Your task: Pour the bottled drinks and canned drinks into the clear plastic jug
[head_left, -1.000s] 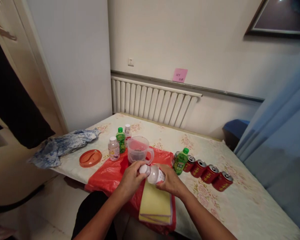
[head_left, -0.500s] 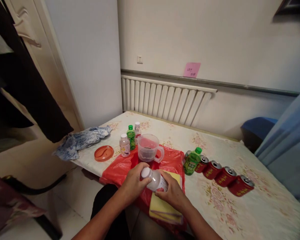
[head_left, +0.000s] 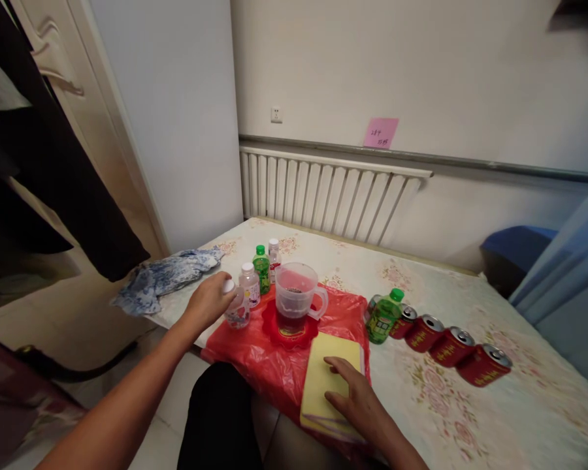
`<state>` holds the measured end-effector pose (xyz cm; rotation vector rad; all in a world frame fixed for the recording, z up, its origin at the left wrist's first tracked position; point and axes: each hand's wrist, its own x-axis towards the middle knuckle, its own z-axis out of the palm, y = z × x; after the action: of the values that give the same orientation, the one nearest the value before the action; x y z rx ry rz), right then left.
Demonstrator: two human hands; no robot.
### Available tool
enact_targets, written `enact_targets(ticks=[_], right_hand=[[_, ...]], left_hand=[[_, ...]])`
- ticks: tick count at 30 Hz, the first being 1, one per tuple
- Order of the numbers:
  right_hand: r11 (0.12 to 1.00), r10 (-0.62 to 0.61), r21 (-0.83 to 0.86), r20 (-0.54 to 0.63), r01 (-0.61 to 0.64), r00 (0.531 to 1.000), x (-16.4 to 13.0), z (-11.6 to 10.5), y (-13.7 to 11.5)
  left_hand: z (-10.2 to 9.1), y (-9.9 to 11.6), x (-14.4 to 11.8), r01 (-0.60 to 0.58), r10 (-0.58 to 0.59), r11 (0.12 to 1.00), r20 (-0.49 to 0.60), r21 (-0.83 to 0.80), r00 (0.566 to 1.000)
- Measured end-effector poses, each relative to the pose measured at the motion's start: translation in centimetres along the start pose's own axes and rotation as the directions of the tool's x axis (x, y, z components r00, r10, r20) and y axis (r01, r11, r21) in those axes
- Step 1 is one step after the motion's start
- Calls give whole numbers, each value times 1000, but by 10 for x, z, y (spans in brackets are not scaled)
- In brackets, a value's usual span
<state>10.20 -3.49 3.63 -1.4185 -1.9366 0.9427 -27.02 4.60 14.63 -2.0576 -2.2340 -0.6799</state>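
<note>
**Two hands at a cluttered table in a small room**

The table (head_left: 470, 418) carries a pale cloth with a faded flower print and stands in a corner, its far edge against a white ribbed radiator (head_left: 323, 196). Above the radiator runs a grey rail, and a pink note (head_left: 381, 132) is stuck to the wall over it; a socket (head_left: 276, 115) sits further left. A cream door with dark clothing hanging on it fills the left side, and blue fabric crosses the right edge.

The left hand (head_left: 206, 302) is closed around a small clear bottle (head_left: 235, 310) with a white cap, held upright at the near left part of the table, just beside a red plastic bag (head_left: 245, 352) that is spread flat. The right hand (head_left: 355, 398) lies open and flat, palm down and holding nothing, on a yellow pad (head_left: 323, 372) at the bag's near end.

On the bag stands a clear jug (head_left: 296, 297) with a handle, resting on a round red lid (a dark layer shows at the bottom of the jug). Behind the held bottle stand another white-capped bottle (head_left: 249, 284) and a green bottle (head_left: 261, 267). To the right, a second green bottle (head_left: 383, 316) leans beside a row of red cans (head_left: 451, 346) lying on their sides. A crumpled blue and white cloth (head_left: 164, 281) lies at the left edge of the table.
</note>
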Motion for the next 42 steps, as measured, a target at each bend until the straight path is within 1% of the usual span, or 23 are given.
enact_targets(ticks=[3, 8, 12, 16, 20, 24, 27, 29, 31, 33, 35, 37, 40, 42], right_hand=[[999, 41, -8, -7, -41, 999, -7, 1, 15], [999, 51, 14, -38, -50, 998, -19, 5, 37], [998, 54, 33, -55, -52, 997, -25, 9, 47], [996, 79, 37, -66, -77, 995, -27, 9, 53], [993, 116, 50, -92, -111, 989, -28, 7, 56], [991, 115, 81, -110, -106, 987, -30, 2, 60], [989, 106, 121, -165, -87, 981, -27, -9, 67], [984, 113, 162, -220, -78, 969, -20, -21, 72], [976, 125, 209, -308, -61, 943, -9, -37, 77], [970, 143, 238, -431, -40, 891, 5, -54, 82], [969, 164, 245, -563, -26, 810, 21, -70, 86], [974, 166, 226, -662, -16, 731, 38, -85, 90], [986, 154, 161, -764, -47, 627, 64, -99, 95], [988, 157, 126, -805, -93, 573, 80, -104, 97]], left_hand=[[16, -8, 14, 20, -20, 999, 13, 26, 1000], [36, -14, 25, 18, -21, 999, 69, 51, 997], [45, -21, 31, 22, -26, 998, 86, 53, 996], [50, -28, 36, 50, -54, 998, 83, 45, 995], [50, -29, 36, 81, -83, 996, 59, 31, 995], [45, -26, 30, 87, -87, 996, 8, 20, 996], [42, -23, 20, 112, -111, 994, -67, 18, 992], [44, -18, 8, 122, -121, 992, -129, 5, 984], [52, -10, -7, 54, -68, 996, -239, -67, 969], [64, 3, -26, -35, -12, 983, -256, -182, 967], [78, 20, -47, -77, 17, 948, -194, -310, 981], [91, 38, -68, -86, 38, 910, -126, -405, 991], [109, 63, -94, -81, 77, 870, -28, -487, 997], [118, 73, -106, -91, 126, 848, 31, -522, 992]])
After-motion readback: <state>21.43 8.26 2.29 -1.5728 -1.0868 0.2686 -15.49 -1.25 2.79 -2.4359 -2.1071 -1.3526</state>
